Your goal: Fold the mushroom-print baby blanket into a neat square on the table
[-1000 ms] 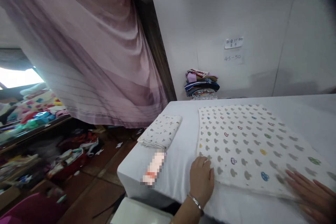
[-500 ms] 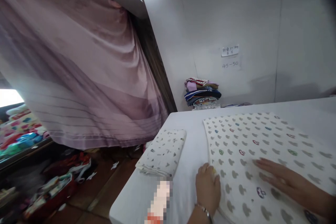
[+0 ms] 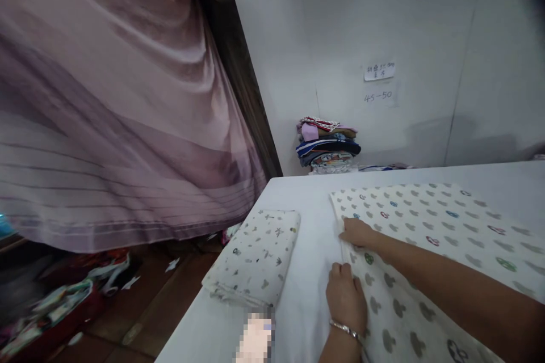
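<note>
A white cloth (image 3: 419, 255) printed with grey mushroom-like shapes, a few outlined in colour, lies spread on the right part of the white table (image 3: 313, 272). My right hand (image 3: 356, 232) reaches across it and pinches its left edge. Nearer to me, my left hand (image 3: 347, 298), with a bracelet on the wrist, has its fingers curled round the same edge; the fingertips are partly hidden. To the left of both hands lies a folded white cloth (image 3: 259, 255) with small leaf and dot prints.
A stack of folded fabrics (image 3: 327, 144) stands beyond the table's far edge, against the wall. A pink-purple curtain (image 3: 140, 125) hangs at the left. On the floor, a red container (image 3: 55, 323) holds cloth pieces. A pixelated patch (image 3: 255, 340) covers something at the table's front.
My right hand has gone from lying flat on the middle of the mushroom-print cloth to its left edge, above my left hand. The left hand stays at that edge. The view has shifted slightly.
</note>
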`<state>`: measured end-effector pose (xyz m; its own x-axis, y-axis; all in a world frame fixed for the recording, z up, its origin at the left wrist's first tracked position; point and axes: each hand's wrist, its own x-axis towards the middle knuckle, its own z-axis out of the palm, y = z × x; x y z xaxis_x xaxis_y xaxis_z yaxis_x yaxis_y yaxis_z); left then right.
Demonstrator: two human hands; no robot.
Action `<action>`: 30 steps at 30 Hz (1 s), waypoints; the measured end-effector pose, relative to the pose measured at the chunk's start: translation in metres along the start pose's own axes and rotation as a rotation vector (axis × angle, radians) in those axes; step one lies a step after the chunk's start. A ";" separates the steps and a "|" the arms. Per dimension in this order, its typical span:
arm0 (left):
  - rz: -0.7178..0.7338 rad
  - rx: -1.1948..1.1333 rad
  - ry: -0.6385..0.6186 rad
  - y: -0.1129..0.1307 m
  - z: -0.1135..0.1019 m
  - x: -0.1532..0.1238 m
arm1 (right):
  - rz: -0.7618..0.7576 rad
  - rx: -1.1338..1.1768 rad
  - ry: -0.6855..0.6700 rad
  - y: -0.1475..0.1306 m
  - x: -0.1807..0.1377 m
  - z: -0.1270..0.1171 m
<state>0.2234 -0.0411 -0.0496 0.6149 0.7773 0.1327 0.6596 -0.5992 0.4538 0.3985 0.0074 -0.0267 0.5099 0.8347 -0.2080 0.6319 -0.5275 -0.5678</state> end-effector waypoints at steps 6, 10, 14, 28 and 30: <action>-0.031 -0.055 -0.025 -0.002 0.000 0.003 | 0.104 0.223 -0.160 0.013 -0.003 -0.008; -0.089 -0.159 -0.006 -0.003 -0.002 0.008 | 0.111 0.313 -0.160 0.017 -0.004 -0.009; -0.141 -0.207 0.016 -0.007 -0.005 0.014 | 0.121 0.345 -0.148 0.016 -0.003 -0.006; -0.137 -0.146 -0.067 -0.006 -0.004 0.016 | 0.111 0.150 -0.128 0.002 0.002 -0.002; -0.139 -0.157 -0.078 -0.006 -0.003 0.016 | 0.125 0.106 -0.127 -0.004 0.002 -0.003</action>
<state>0.2273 -0.0244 -0.0474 0.5586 0.8294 -0.0066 0.6686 -0.4456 0.5953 0.3981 0.0107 -0.0224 0.4984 0.7808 -0.3767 0.4999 -0.6138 -0.6110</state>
